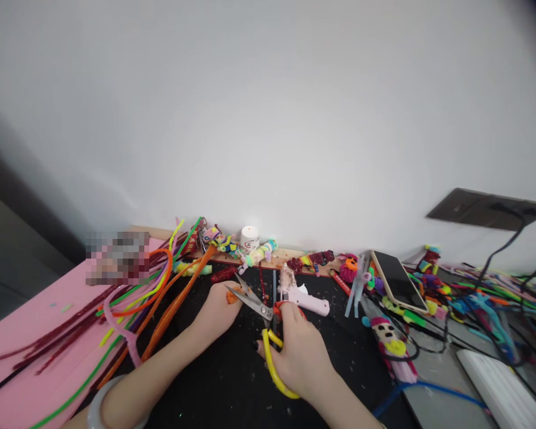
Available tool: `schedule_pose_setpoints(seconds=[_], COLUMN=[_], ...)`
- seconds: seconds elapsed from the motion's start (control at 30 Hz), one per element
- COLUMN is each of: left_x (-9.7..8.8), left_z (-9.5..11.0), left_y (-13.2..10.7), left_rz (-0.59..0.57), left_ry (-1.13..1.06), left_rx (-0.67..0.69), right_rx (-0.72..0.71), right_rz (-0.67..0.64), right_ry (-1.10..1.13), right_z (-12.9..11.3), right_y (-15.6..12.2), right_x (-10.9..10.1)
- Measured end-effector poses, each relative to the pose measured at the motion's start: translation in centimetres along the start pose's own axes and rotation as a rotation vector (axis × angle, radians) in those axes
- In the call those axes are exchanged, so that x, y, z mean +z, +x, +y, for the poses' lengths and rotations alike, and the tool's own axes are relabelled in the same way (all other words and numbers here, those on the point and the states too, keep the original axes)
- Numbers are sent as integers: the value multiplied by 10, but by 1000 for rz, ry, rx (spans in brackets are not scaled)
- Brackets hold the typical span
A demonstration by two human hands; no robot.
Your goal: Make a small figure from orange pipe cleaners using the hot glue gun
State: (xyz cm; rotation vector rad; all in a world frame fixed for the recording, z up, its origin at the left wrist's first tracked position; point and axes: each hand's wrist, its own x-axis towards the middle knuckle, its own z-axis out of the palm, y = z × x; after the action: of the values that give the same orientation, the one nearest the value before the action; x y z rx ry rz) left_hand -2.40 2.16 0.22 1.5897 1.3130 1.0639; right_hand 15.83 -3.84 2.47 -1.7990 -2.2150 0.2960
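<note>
My right hand (297, 354) is wrapped round a pair of scissors (252, 304) with a yellow handle loop and some red by the fingers. Its metal blades stand apart and point up-left toward my left hand (217, 313). That hand is closed on a small orange fuzzy piece (232, 295), which lies right by the blade tips; whether a blade touches it I cannot tell. Just beyond my right hand lies a pale pink glue gun (306, 299). A dark red glittery piece (224, 274) rests past my left fingers.
Long pipe cleaners (161, 322) spread over the pink surface (22, 351) at left. Along the wall sit a white roll (250, 238) and several fuzzy figures. At right are a phone (399, 281), a pink-hatted figure (390, 345), a white power strip (502, 387) and black cables (495, 250).
</note>
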Motion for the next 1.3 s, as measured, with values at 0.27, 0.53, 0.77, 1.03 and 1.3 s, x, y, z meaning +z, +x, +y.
schedule_pose_setpoints(seconds=[0.27, 0.53, 0.77, 1.03, 1.3], left_x=[4, 4, 2, 1, 1], left_z=[-1, -8, -10, 0, 2], left_y=[0, -1, 1, 2, 3], left_rz=[22, 34, 31, 46, 48], left_ry=[-22, 36, 106, 126, 133], left_rx=[31, -11, -44, -44, -41], right_rx=[-34, 3, 23, -9, -11], right_rz=[-33, -94, -140, -112, -105], right_ry=[-24, -10, 2, 2, -44], right_z=[-3, -4, -3, -1, -1], right_y=[-2, 0, 2, 8, 6], right_x=[-2, -4, -5, -6, -4])
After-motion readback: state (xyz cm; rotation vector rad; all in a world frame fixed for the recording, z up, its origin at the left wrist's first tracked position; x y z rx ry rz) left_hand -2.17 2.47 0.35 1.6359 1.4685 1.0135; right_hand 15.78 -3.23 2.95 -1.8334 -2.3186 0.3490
